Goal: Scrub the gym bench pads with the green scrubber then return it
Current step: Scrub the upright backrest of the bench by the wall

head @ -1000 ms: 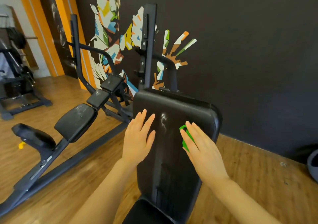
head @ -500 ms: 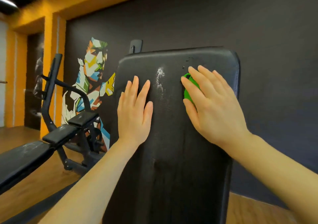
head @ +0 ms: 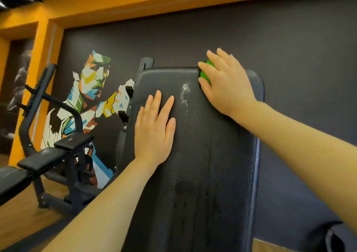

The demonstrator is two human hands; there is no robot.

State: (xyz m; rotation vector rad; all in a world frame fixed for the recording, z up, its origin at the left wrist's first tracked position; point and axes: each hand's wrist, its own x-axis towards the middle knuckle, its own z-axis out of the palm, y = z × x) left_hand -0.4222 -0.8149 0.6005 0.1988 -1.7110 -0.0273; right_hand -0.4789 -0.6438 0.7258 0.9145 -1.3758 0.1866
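Observation:
A black padded backrest (head: 193, 164) stands upright right in front of me, with a white scuffed streak near its top middle. My right hand (head: 226, 85) presses the green scrubber (head: 205, 72) against the pad's top edge; only a small green part shows past the fingers. My left hand (head: 154, 130) lies flat on the pad's left side, fingers straight and pointing up.
A second black bench (head: 44, 157) with its own pads and a dark metal rack (head: 36, 104) stands at the left on the wooden floor. A dark wall with a colourful mural (head: 90, 97) is behind. A dark round object (head: 328, 236) sits low right.
My right hand has slid the scrubber up the pad from its middle to the top edge. The view has tilted upward and closer. My left hand stays flat on the pad.

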